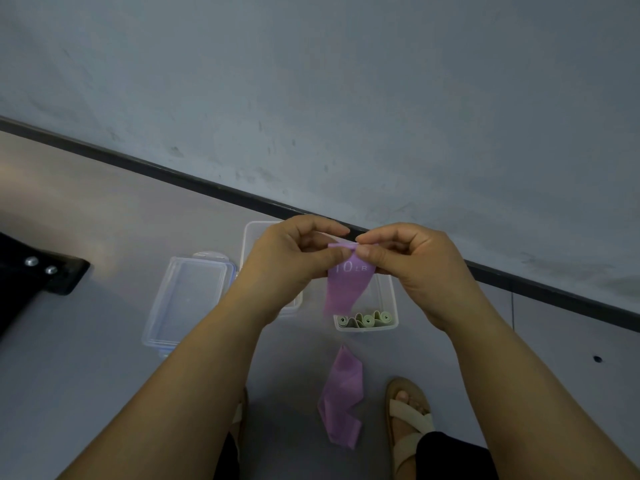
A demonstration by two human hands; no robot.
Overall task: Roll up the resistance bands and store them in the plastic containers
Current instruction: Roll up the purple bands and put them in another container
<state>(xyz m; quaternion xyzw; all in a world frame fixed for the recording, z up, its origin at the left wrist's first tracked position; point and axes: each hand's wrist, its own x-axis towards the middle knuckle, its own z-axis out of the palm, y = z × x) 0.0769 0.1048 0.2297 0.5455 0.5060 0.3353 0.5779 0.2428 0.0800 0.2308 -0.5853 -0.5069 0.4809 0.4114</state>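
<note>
Head cam, looking down at the floor (104,341):

- Left hand (291,258) and right hand (412,268) meet mid-frame. Both have thumb + index curled in, pinching the top edge of a purple band (348,285); other fingers are loosely curled.
- That band says "10 LB" and hangs down from the pinch, top edge folded over a bit btw the fingertips. Its lower end is in front of a container (366,328).
- The container sits on the floor just below the hands, w/ pale green rolled bands (367,319) standing on end along its near wall.
- Second container (250,237) peeks out behind the left hand, mostly hidden.
- Clear plastic piece (187,299) w/ blue clips sits left of centre; lid or box, can't tell.
- Second purple band (341,396) lies crumpled on the floor, lower centre, apart from the container.
- Sandal (410,420) is right of it, bottom of frame.
- Dark object (34,275) w/ two metal studs at left edge.
- Wall (346,81) fills the top, black baseboard (173,173) running diagonally.
</note>
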